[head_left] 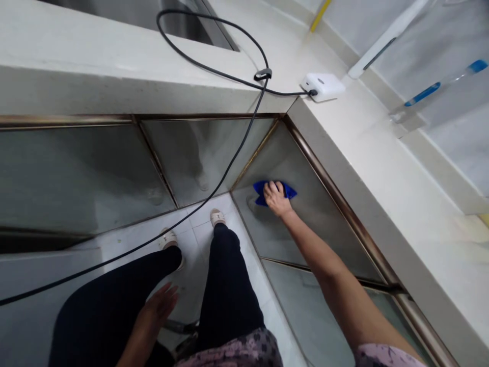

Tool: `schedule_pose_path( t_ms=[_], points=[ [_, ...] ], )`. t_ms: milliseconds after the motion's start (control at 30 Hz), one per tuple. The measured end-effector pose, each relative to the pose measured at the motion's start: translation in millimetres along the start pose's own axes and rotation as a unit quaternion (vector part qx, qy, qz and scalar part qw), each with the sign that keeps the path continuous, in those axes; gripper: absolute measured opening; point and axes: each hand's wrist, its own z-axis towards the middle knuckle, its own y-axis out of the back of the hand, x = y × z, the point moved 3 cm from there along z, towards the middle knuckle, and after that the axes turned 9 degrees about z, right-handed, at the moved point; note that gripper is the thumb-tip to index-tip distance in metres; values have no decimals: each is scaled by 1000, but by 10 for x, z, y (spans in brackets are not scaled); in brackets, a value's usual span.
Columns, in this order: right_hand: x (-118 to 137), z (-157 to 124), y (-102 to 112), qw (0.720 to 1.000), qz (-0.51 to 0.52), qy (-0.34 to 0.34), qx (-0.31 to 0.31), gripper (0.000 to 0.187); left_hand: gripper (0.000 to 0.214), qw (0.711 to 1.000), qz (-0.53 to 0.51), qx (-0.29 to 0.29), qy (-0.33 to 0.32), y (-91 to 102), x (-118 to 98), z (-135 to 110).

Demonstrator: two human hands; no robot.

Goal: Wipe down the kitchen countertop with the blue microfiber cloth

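Observation:
My right hand (277, 198) presses a blue cloth (260, 187) flat against a glossy grey cabinet door (282, 153) below the right-hand counter. Its fingers are bent over the cloth, and blue corners stick out on both sides. Low in the view, my left hand (162, 306) hangs in front of my dark trousers with its fingers stretched out. It holds nothing that I can see and is nearest to my left leg.
A black cable (229, 173) runs across the view to a white box (323, 86) on the pale counter (382, 132). A metal sink (191, 30) is set in the counter at upper left. More glossy doors (76, 178) line the left side. My shoes stand on white floor tiles (194, 224).

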Motion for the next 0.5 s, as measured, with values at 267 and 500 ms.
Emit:
schedule_pose_path(
  t_ms=[267,500],
  points=[
    [446,-1221,-973,994,12,14,108,38,49,999,31,-11,-12,-4,-2,-14],
    [843,-2635,-1310,986,24,-10,164,33,47,998,26,21,-44,3,-17,-76]
  ],
)
